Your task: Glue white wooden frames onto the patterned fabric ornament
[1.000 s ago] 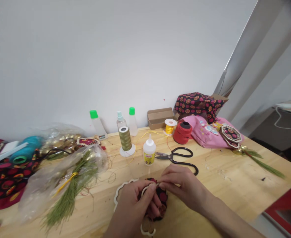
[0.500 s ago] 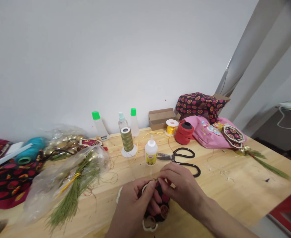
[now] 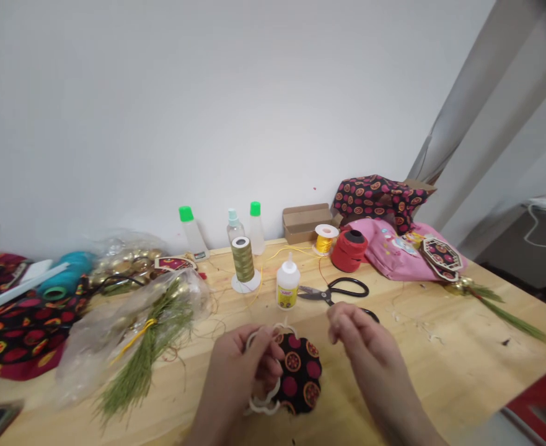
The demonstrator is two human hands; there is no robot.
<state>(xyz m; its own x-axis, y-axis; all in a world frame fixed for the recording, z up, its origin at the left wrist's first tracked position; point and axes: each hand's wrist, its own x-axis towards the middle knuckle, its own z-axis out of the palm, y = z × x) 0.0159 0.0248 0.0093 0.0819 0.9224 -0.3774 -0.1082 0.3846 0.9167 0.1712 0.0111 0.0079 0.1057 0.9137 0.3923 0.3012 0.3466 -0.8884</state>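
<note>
My left hand (image 3: 240, 365) is closed around a cream scalloped frame (image 3: 264, 407), whose rim shows above and below my fingers. A scalloped black fabric piece with red and orange round patterns (image 3: 300, 375) lies against the frame, right beside those fingers. Whether I also grip the fabric piece is hidden. To the right, my right hand (image 3: 370, 350) is raised apart from both, its fingertips pressed together. Anything between them is too small or hidden to make out. A white glue bottle (image 3: 287, 288) with a yellow label stands just beyond my hands, beside black-handled scissors (image 3: 317, 293).
Behind stand an olive thread spool (image 3: 243, 260), green-capped bottles (image 3: 192, 234), a yellow cord spool (image 3: 325, 240) and a red roll (image 3: 349, 251). Green tassel strands (image 3: 137, 353) and a plastic bag (image 3: 89, 347) lie left. A pink bag (image 3: 384, 254) and tasselled ornament (image 3: 441, 257) lie right.
My right hand has left the piece and moved right and away from my left hand. The patterned fabric face and cream frame show more fully now. The view has shifted slightly.
</note>
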